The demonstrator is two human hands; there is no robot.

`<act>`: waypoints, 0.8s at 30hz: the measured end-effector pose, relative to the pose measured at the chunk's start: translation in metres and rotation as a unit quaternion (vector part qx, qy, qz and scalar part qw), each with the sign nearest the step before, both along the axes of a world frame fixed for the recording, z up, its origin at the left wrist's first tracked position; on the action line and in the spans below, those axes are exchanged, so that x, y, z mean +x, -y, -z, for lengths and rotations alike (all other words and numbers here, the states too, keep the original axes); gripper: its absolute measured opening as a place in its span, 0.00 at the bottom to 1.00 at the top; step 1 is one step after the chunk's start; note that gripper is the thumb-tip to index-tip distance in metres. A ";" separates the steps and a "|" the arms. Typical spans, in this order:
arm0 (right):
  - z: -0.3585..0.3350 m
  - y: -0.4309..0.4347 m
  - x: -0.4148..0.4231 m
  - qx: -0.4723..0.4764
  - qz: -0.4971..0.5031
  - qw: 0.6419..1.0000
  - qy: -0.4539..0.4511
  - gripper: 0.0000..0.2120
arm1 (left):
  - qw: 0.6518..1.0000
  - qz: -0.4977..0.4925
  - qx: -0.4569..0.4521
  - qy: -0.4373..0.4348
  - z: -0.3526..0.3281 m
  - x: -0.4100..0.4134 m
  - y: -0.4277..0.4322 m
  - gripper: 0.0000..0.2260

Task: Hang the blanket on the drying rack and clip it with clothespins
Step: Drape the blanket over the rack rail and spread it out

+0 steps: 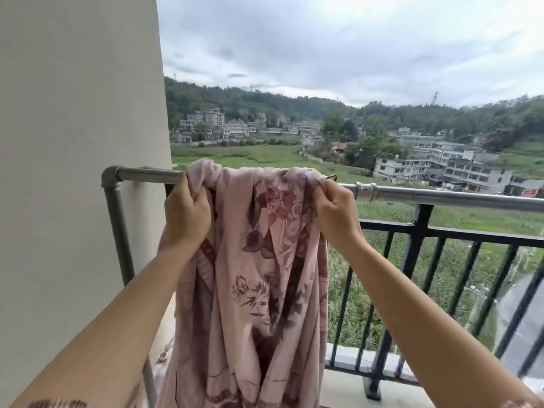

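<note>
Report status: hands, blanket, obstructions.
Left hand and right hand both grip blanket. Blanket bunched, draped over rack bar. Nothing blocking the bar.

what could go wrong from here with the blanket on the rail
1. The blanket sits bunched and seemingly unclipped on the rail, above an open drop; if the left hand and right hand release, it could slide or blow off.
2. Hung bunched like this, it would likely dry poorly; the rail's bare stretch to the right leaves room to spread it.
</note>
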State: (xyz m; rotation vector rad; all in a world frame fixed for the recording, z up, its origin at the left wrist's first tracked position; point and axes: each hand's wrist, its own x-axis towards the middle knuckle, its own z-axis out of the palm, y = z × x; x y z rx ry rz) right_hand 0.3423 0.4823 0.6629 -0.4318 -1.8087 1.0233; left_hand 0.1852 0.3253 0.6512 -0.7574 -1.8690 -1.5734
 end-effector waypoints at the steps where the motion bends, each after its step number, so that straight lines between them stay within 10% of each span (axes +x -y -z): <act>1: -0.018 -0.006 -0.004 -0.008 0.039 0.999 -0.025 0.17 | 1.000 -0.008 0.016 -0.016 -0.020 -0.003 -0.002 0.09; 11: -0.062 -0.043 0.007 0.134 0.217 0.928 0.272 0.17 | 0.973 -0.064 -0.164 0.151 -0.038 -0.049 -0.011 0.20; 17: -0.050 -0.039 0.035 -0.099 0.046 0.990 0.093 0.13 | 0.976 -0.004 -0.200 -0.085 -0.020 0.000 -0.031 0.22; 24: -0.019 -0.037 0.061 -0.245 -0.194 0.949 0.043 0.10 | 0.945 0.109 -0.148 -0.269 -0.004 0.106 -0.074 0.10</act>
